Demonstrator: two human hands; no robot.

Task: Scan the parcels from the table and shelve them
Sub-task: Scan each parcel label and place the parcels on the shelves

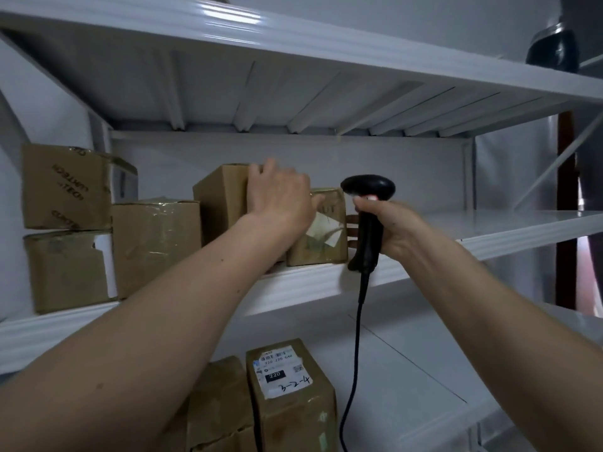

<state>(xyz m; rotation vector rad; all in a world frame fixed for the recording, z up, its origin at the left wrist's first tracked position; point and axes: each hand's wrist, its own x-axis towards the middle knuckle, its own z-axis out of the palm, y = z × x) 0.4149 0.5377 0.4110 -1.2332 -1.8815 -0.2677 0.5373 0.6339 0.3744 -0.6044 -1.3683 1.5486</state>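
Head view, left hand: palm down and fingers spread over the top corner of a tall parcel, pressing it into line, apparently to seat it against its neighbours; not wrapped around it.
Head view, small parcel: at 3 o'clock of the tall one, touching it, front face near the shelf edge, torn label facing out; partly covered by the left hand.
Head view, right hand: closed around the handle of a black scanner, head tipped toward the small parcel, likely kept ready for a read; cable hanging toward 6 o'clock.
Head view, stacked parcels: 3 more at 9 o'clock on the same shelf, 2 piled, 1 beside them, packed close to save room.
Head view, labelled parcel: on the lower shelf at 6 o'clock, white label up, readable from above.
Head view, desk: not visible.
Judgement: placing step nearly done; space free at 3 o'clock for later parcels.
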